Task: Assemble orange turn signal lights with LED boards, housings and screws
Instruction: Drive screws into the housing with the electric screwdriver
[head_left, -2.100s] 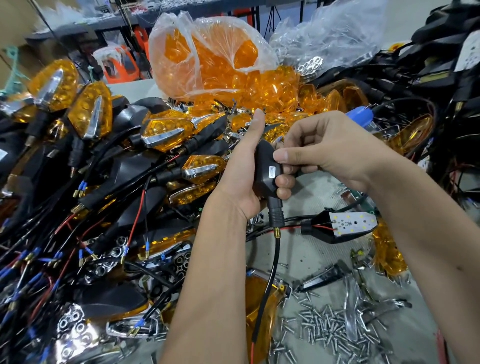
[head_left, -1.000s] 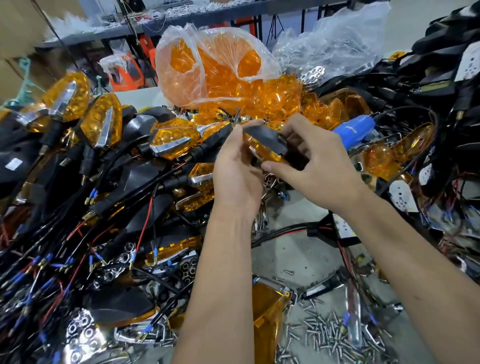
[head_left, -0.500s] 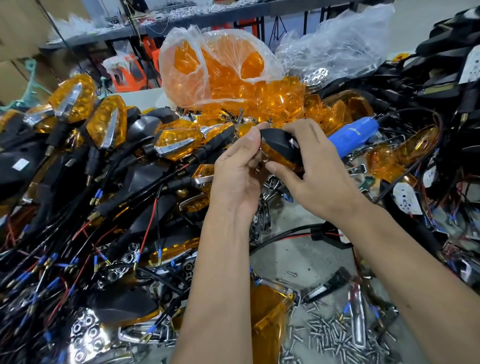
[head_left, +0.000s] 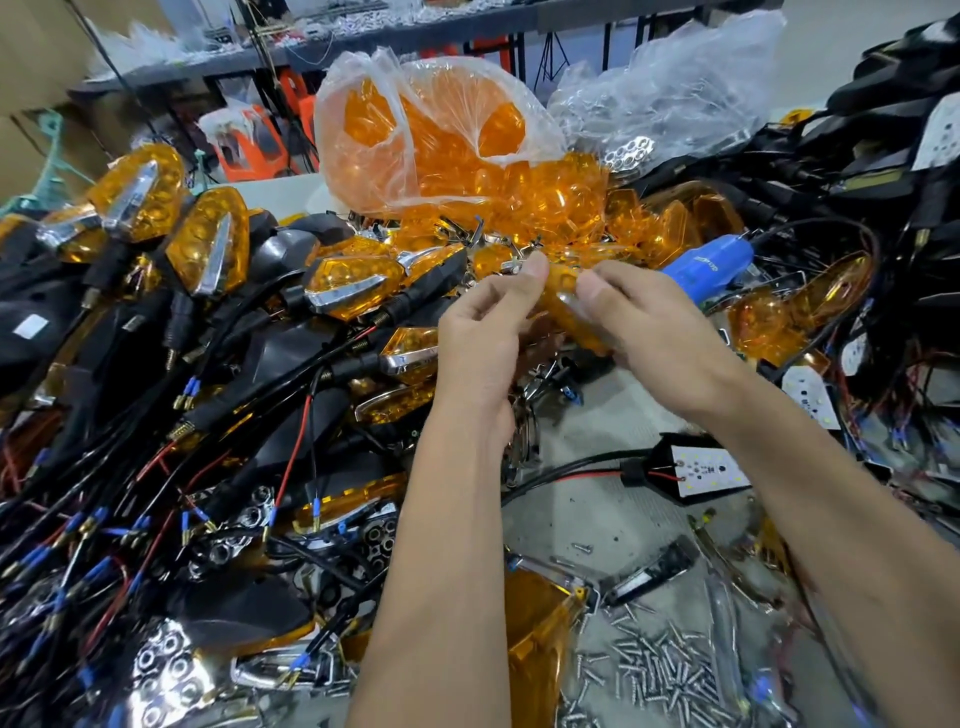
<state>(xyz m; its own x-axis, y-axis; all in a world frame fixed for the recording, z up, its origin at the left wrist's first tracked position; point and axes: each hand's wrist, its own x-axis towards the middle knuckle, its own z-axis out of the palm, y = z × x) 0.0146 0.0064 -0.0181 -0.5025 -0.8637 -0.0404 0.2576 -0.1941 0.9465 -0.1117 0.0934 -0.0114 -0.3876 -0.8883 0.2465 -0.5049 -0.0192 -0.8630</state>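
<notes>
Two bare hands meet above a crowded workbench, seen from the person's head. The left hand (head_left: 480, 332) and right hand (head_left: 641, 319) hold an orange lens (head_left: 563, 299) between them, raised over the heap; each thumb presses on its top face with the fingers curled beneath, so both hands pinch it. The lens is blurred and its details cannot be told.

Just behind the right hand lies a blue electric screwdriver (head_left: 709, 267) with small white lettering on its body, too small to read. Behind the hands a clear plastic bag (head_left: 421, 135) spills loose orange lenses. To the left, finished turn signals (head_left: 208, 249) with orange faces and chrome strips lie piled over black stems and red and black wires with blue-capped ends. A white sticker (head_left: 31, 327) on a black housing at far left shows no readable text.

Below the right forearm, a black housing with a white LED board (head_left: 709, 470) rests on the grey table (head_left: 597, 519), its black and red leads trailing left. A scatter of silver screws (head_left: 660, 670) lies near the bottom edge, right of an upright orange lens (head_left: 540, 639). More black housings and white boards crowd the right edge. The only bare bench is the small grey patch between the forearms, hemmed in on all sides by parts
</notes>
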